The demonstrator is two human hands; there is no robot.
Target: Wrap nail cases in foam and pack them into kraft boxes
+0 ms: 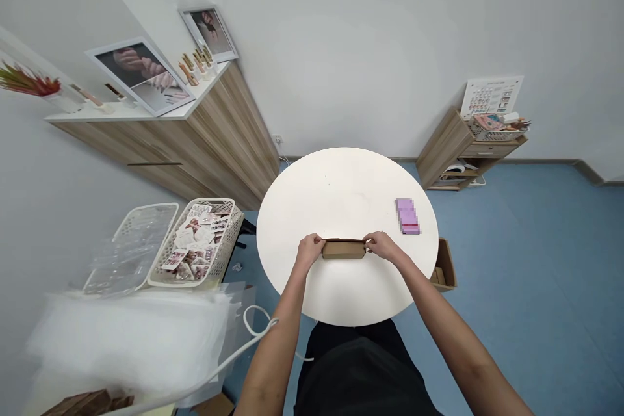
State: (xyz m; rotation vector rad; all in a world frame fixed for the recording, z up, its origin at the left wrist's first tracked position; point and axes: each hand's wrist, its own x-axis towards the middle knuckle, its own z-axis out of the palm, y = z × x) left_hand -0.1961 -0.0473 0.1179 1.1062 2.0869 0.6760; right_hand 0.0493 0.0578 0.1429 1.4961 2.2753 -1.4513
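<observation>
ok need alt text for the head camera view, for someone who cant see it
Seen from above, a person's left hand and right hand grip the ends of a small kraft cardboard box on a round white table. A purple package lies to the right.

A round white table (pixel 341 195) holds a cardboard box (pixel 344 249) and purple packet (pixel 407 216).

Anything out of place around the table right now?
Yes: a small pale item lies alone on the blue floor beside the lattice basket. It looks dropped, but it is too small to identify.
</observation>
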